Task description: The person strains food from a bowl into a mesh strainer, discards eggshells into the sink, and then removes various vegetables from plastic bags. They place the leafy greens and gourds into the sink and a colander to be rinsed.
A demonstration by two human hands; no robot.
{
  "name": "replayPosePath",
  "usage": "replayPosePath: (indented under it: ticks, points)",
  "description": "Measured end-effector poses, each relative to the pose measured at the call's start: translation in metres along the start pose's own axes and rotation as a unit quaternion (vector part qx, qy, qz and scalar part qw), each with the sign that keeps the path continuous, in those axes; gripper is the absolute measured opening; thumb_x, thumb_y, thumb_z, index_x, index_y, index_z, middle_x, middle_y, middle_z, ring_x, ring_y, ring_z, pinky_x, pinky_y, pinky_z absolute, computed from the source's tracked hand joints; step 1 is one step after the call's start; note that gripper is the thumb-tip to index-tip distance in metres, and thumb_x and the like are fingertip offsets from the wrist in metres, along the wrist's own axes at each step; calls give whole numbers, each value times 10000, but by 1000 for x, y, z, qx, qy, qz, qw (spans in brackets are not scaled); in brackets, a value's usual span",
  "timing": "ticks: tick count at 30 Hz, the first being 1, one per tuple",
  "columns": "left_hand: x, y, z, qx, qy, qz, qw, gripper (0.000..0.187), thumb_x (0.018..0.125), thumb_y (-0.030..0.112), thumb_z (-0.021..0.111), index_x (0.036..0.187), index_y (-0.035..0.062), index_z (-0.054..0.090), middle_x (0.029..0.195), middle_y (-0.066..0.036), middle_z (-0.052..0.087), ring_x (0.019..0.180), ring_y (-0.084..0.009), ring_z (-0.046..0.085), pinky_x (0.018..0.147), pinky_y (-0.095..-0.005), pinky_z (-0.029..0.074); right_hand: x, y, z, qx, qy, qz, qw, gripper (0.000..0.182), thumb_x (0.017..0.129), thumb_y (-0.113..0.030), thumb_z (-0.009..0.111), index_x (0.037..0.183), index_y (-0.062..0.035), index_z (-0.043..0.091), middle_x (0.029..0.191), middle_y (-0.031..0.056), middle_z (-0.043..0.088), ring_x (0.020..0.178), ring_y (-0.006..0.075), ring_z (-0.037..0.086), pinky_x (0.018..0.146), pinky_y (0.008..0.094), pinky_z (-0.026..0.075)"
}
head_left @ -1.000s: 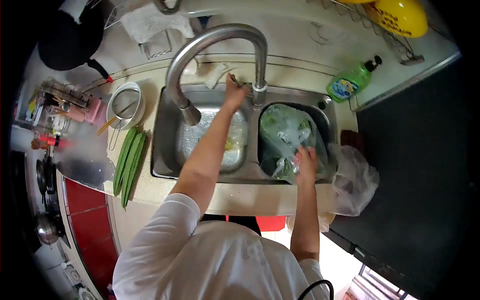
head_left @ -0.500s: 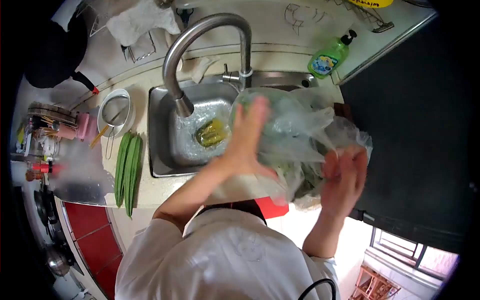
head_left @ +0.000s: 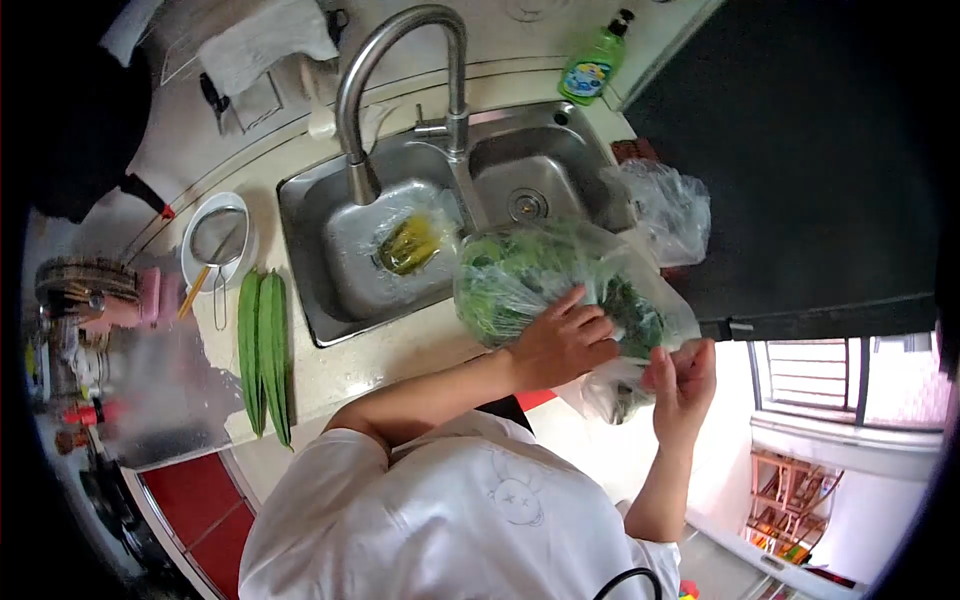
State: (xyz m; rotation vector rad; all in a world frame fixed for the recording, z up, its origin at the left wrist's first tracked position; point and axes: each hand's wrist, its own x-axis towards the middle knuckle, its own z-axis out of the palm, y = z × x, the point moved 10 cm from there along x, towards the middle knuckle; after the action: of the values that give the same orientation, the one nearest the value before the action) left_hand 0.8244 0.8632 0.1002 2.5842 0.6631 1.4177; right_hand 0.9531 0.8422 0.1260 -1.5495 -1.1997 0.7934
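Note:
A clear plastic bag [head_left: 655,300] full of leafy greens [head_left: 510,275] lies over the front right of the sink and the counter edge. My left hand [head_left: 565,345] is closed on the near side of the bag, its fingers curled over the plastic. At the bag's right end, my right hand [head_left: 682,385] pinches the edge between thumb and fingers. In the left basin, a yellow-green item in clear wrap [head_left: 408,245] sits in water under the faucet [head_left: 362,180].
Two long ridged green gourds [head_left: 262,350] rest on the counter, left of the sink [head_left: 330,310]. Behind them stands a white bowl [head_left: 247,258] with a strainer [head_left: 217,235]. A green soap bottle [head_left: 592,70] is at the back, and a crumpled plastic bag [head_left: 675,210] at the right.
The bag of greens has come lower and nearer me, uncovering the right basin. My left hand has moved down from above onto the bag. The view has shifted and tilted.

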Motion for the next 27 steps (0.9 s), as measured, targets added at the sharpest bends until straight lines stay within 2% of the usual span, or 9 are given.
replayPosePath:
  ticks: [1, 4, 5, 8, 9, 13, 17, 24, 27]
  points:
    - [-1, 3, 9, -15, -29, -3, 999, 198, 657, 167, 631, 831, 120, 547, 818, -30, 478, 783, -224, 511, 708, -383, 441, -2, 2, -15, -8, 39, -15, 999, 179, 834, -91, 623, 860, -34, 456, 640, 23, 455, 569, 69, 497, 482, 217, 390]
    - [7, 17, 22, -78, -74, -25, 994, 214, 670, 177, 638, 849, 117, 535, 804, -36, 490, 774, -226, 546, 677, -374, 446, -15, -22, -33, -307, 35, -29, 951, 171, 800, -66, 643, 780, -34, 476, 648, 92, 507, 529, 143, 525, 490, 255, 411]
    - [14, 24, 22, -100, -84, -34, 991, 231, 673, 185, 644, 863, 117, 532, 802, -38, 497, 770, -228, 559, 669, -371, 447, -17, -40, -30, -346, 43, -112, 931, 178, 743, -77, 683, 748, -35, 510, 713, 129, 545, 546, 227, 526, 492, 303, 410]
    - [20, 45, 45, -160, -95, -86, 979, 370, 662, 190, 684, 963, 90, 494, 811, -80, 545, 744, -279, 590, 627, -395, 455, -32, -84, -17, -488, 13, -335, 806, 198, 710, -92, 707, 740, -45, 517, 641, 76, 531, 511, 225, 484, 455, 313, 374]
    - [21, 50, 57, -165, -92, -118, 975, 375, 680, 187, 679, 982, 76, 485, 814, -101, 573, 724, -300, 600, 598, -405, 461, -36, -82, -24, -487, 6, -336, 806, 222, 659, -119, 724, 705, -48, 519, 617, 68, 522, 534, 274, 473, 449, 347, 369]
    - [48, 89, 92, -425, -126, -204, 873, 517, 716, 197, 652, 1176, 75, 453, 704, -124, 590, 612, -327, 596, 522, -396, 460, -65, -71, -60, -484, -98, -347, 797, 268, 626, -151, 748, 640, -51, 500, 607, 55, 507, 495, 240, 469, 429, 332, 352]
    - [69, 172, 155, -434, -181, -9, 883, 635, 747, 203, 615, 1330, 150, 369, 759, -118, 611, 619, -327, 593, 537, -381, 464, -90, -61, -115, -393, -117, -426, 807, 272, 610, -213, 742, 636, -104, 494, 606, 25, 479, 549, 181, 507, 446, 287, 392]
    - [83, 215, 244, -551, -129, -117, 816, 314, 761, 180, 613, 1062, 105, 567, 919, -122, 610, 886, -259, 605, 711, -333, 482, -66, -46, -230, -257, -125, -424, 860, 276, 710, -245, 716, 737, -48, 524, 630, 50, 517, 535, 205, 512, 446, 308, 400]
    - [89, 218, 280, -483, -189, -197, 832, 235, 779, 159, 622, 999, 82, 587, 982, -99, 609, 962, -212, 588, 772, -320, 471, -51, -36, -261, -262, -151, -388, 870, 269, 768, -259, 662, 715, -61, 487, 625, 68, 508, 540, 223, 514, 458, 312, 415]
